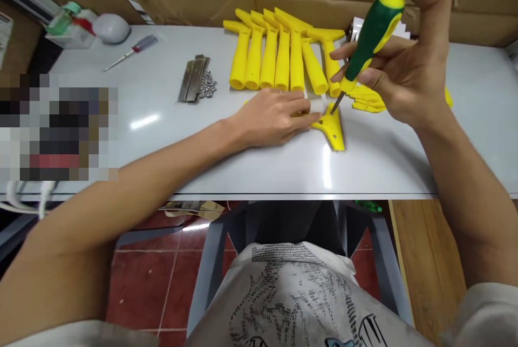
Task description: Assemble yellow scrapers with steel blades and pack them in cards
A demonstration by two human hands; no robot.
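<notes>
Screwdriver, green-and-yellow, steel-shafted, pinched in right hand, tip on yellow plastic T-shaped scraper; left hand closed around scraper's stem, apparently bracing it.

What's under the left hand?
Under the left hand: a yellow scraper. Its flared head shows beyond the hand, with the screwdriver's tip at it. The rest is mostly covered, as is the tabletop directly beneath the hand.
</notes>
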